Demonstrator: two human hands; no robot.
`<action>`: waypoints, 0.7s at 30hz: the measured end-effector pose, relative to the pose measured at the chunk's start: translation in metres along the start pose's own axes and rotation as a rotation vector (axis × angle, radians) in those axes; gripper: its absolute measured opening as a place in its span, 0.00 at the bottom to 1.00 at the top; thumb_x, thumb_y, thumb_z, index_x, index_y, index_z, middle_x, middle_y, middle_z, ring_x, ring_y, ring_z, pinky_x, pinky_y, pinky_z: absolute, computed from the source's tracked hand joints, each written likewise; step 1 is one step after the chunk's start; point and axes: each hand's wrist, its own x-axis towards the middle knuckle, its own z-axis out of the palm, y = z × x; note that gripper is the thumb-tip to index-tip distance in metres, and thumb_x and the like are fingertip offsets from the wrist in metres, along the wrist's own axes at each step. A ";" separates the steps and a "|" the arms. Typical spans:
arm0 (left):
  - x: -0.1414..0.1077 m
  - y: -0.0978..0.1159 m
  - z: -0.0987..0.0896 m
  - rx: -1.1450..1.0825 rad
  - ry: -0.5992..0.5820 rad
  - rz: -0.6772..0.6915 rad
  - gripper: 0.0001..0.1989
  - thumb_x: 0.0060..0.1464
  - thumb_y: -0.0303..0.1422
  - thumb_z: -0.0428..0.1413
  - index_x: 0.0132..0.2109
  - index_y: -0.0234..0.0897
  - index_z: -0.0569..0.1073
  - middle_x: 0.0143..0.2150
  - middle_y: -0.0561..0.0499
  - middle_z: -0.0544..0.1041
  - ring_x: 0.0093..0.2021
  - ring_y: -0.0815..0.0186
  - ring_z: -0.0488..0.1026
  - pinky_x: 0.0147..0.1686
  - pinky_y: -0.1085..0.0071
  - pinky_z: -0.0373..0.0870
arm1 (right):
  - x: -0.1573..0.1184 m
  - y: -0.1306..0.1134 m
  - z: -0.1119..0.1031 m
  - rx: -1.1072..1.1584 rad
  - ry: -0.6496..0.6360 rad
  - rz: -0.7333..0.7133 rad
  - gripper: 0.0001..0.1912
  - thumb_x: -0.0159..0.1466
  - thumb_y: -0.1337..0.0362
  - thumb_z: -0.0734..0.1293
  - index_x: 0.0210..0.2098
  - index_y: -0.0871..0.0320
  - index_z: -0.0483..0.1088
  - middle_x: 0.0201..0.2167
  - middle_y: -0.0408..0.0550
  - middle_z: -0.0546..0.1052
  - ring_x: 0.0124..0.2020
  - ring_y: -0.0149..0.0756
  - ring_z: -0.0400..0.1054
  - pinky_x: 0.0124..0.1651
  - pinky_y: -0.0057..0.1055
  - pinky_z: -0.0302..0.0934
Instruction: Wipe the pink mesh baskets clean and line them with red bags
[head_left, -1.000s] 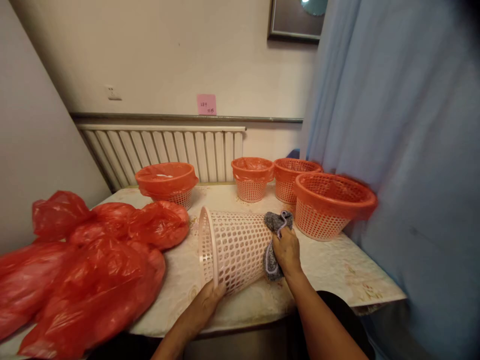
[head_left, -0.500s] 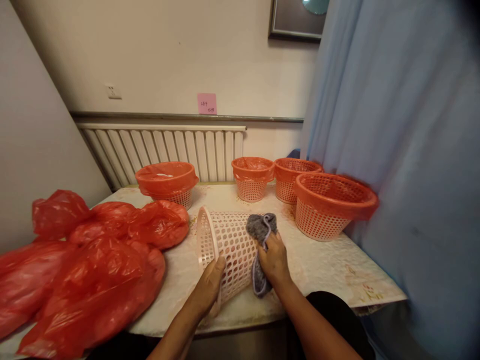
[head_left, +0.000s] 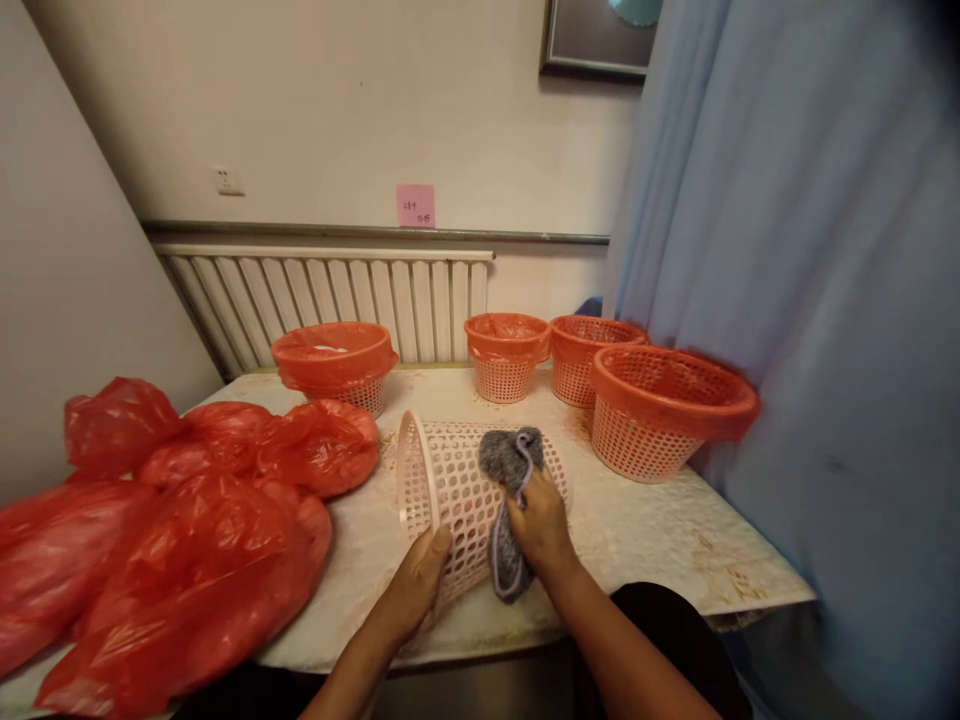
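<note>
A pale pink perforated plastic wastebasket [head_left: 456,470] lies on its side in front of me, its wide mouth facing left. My left hand [head_left: 420,578] grips its rim at the near side, thumb on the outside and the other fingers hidden within or behind it. A grey cloth [head_left: 504,457] with a purple edge is bunched in my right hand [head_left: 541,520], pressed against the basket's outer wall. Part of the cloth hangs down below that hand, and the basket's base end shows to the right of it.
Crumpled red plastic bags [head_left: 187,560] cover the table's left side. A red-lined basket [head_left: 337,360] stands at the back left; three more, including a large one [head_left: 652,430], stand at the back right. A blue curtain [head_left: 825,350] hangs along the right edge of the table [head_left: 675,560].
My right hand and the cloth have slid a little to the left along the basket wall, uncovering more of its base end. My left hand stays on the rim.
</note>
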 end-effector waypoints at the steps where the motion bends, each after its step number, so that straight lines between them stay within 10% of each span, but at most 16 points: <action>1: -0.001 -0.001 0.000 0.021 -0.001 0.002 0.29 0.62 0.49 0.42 0.58 0.32 0.68 0.59 0.44 0.71 0.62 0.55 0.63 0.64 0.58 0.52 | 0.004 0.012 -0.003 -0.058 0.006 0.070 0.13 0.56 0.73 0.59 0.37 0.58 0.71 0.36 0.52 0.74 0.41 0.43 0.64 0.47 0.38 0.59; 8: -0.011 -0.010 -0.005 0.197 -0.018 0.017 0.33 0.60 0.52 0.42 0.59 0.31 0.66 0.63 0.43 0.66 0.63 0.52 0.60 0.65 0.56 0.50 | 0.017 0.052 -0.016 -0.229 0.032 0.340 0.11 0.58 0.69 0.59 0.36 0.61 0.71 0.33 0.54 0.74 0.38 0.43 0.64 0.42 0.35 0.58; 21: -0.014 -0.009 0.000 0.234 0.002 0.047 0.30 0.59 0.51 0.45 0.54 0.31 0.72 0.54 0.43 0.75 0.60 0.49 0.63 0.64 0.53 0.50 | -0.022 -0.058 0.000 0.267 -0.102 -0.348 0.17 0.54 0.75 0.58 0.41 0.58 0.70 0.38 0.51 0.75 0.45 0.42 0.66 0.53 0.44 0.55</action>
